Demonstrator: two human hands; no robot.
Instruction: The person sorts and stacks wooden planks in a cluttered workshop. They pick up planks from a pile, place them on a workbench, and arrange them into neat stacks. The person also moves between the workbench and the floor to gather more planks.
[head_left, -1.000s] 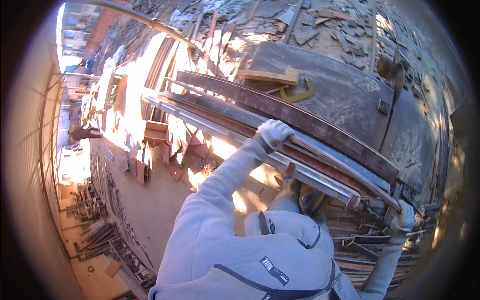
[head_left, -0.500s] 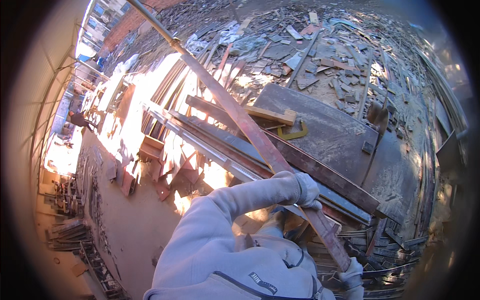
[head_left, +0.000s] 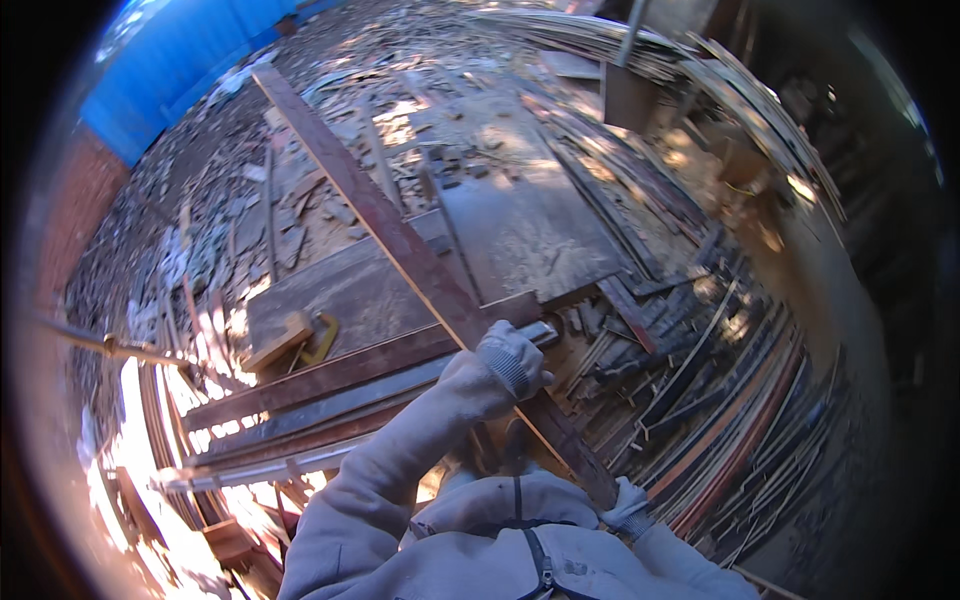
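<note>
A long reddish-brown plank (head_left: 405,250) runs slantwise across the view, from near my body toward the far left. My left hand (head_left: 515,360), in a pale knitted glove, is closed round it about midway along. Lower right, my right hand (head_left: 628,503), also gloved, grips its near end. Beneath the plank lies a row of long pieces: a dark red board (head_left: 320,385) and a grey metal bar (head_left: 290,425). Beyond them rests a large dark flat panel (head_left: 345,300), with a short wood block (head_left: 278,342) and a yellow-green clamp-like piece (head_left: 322,340) at its near left corner.
Long strips and bars (head_left: 730,440) lie piled at the right. Broken scraps (head_left: 230,215) cover the ground beyond. A metal pole (head_left: 110,347) juts in at the left, and a blue sheet wall (head_left: 175,85) stands far left. More stacked boards (head_left: 760,110) lie far right.
My view has swung to the right, and the plank has turned with me, its far end now apart from the metal pole. Both hands keep their grip on it.
</note>
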